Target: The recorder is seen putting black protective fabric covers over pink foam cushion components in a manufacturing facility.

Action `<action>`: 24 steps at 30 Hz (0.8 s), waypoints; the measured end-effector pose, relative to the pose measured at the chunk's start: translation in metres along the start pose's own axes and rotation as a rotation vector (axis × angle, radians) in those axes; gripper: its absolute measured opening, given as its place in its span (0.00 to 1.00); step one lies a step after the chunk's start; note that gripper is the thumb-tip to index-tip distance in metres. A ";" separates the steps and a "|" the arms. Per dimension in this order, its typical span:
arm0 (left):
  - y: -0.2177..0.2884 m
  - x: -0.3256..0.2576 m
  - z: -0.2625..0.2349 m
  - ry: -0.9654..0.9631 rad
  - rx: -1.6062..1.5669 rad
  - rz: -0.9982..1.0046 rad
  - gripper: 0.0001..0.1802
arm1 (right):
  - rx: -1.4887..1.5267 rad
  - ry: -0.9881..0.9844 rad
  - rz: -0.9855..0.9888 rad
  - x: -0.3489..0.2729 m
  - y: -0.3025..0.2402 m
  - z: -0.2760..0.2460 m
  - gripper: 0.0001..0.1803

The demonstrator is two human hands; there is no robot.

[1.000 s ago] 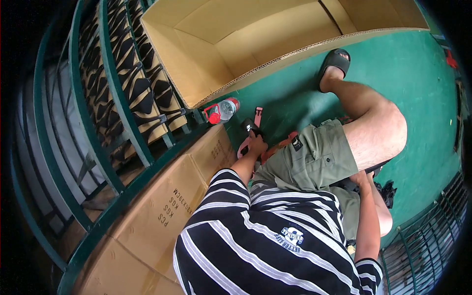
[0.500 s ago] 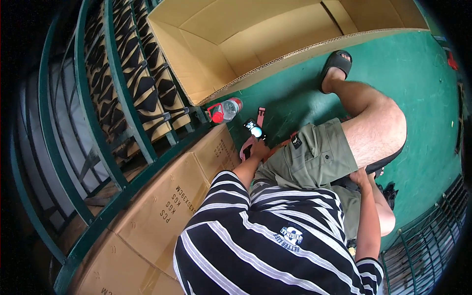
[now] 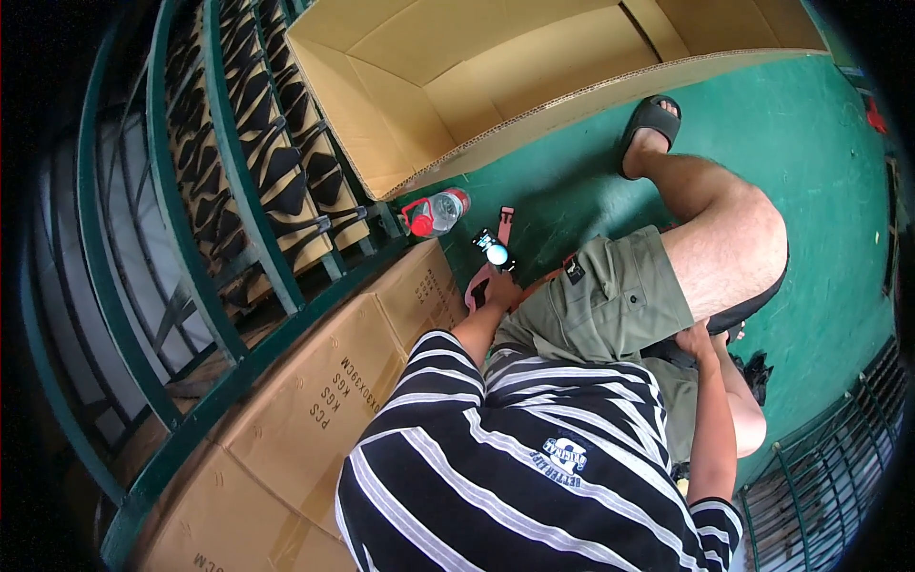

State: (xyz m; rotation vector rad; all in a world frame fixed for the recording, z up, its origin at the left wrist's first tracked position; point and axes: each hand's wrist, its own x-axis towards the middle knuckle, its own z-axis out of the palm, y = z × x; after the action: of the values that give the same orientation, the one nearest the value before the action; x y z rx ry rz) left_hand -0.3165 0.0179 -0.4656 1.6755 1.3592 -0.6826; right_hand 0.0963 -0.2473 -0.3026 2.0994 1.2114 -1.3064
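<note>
My left hand [image 3: 502, 289] is low by the floor, left of my shorts [image 3: 610, 300]. Its fingers look curled, but what they close on cannot be made out. Just beyond the hand is a small black device [image 3: 486, 238] with a glowing pale-blue round light [image 3: 497, 255]. A pink strap with a buckle [image 3: 505, 226] extends past it, and a pink band [image 3: 477, 286] lies against the hand's left side. My right hand [image 3: 694, 339] reaches under my raised thigh, beside dark material [image 3: 667, 355]; its fingers are mostly hidden.
A large open cardboard box [image 3: 457, 114] stands ahead on the green floor [image 3: 753, 124]. A clear bottle with a red cap and handle [image 3: 440, 212] stands near its corner. Closed cartons [image 3: 315, 410] and a green metal rack [image 3: 229, 191] line the left. Another rack [image 3: 829, 477] is lower right.
</note>
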 end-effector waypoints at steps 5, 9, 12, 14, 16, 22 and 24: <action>-0.060 0.037 0.051 0.091 0.139 0.128 0.25 | 0.079 -0.001 0.009 -0.002 -0.033 -0.028 0.35; -0.070 0.059 0.077 0.015 0.144 0.110 0.26 | 0.165 0.099 0.066 -0.003 -0.026 -0.008 0.40; -0.132 0.074 0.085 0.181 0.505 0.373 0.25 | 0.156 0.044 0.034 0.012 -0.054 -0.023 0.46; -0.095 0.066 0.085 0.158 0.473 0.415 0.24 | 0.162 0.066 0.177 0.007 -0.036 -0.003 0.55; -0.085 0.054 0.070 0.166 0.459 0.407 0.23 | 0.179 0.081 0.229 0.006 -0.041 -0.001 0.58; 0.030 0.014 -0.040 0.439 -0.246 0.299 0.11 | 0.342 0.257 0.429 -0.029 -0.070 -0.029 0.63; 0.079 0.007 -0.117 0.842 -0.404 0.832 0.09 | 0.365 0.325 0.407 -0.025 -0.081 -0.033 0.59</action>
State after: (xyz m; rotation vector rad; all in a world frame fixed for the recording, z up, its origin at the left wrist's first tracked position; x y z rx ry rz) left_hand -0.2502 0.1190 -0.3926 2.0124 1.0276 0.8011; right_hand 0.0415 -0.1913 -0.2557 2.7211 0.6232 -1.0855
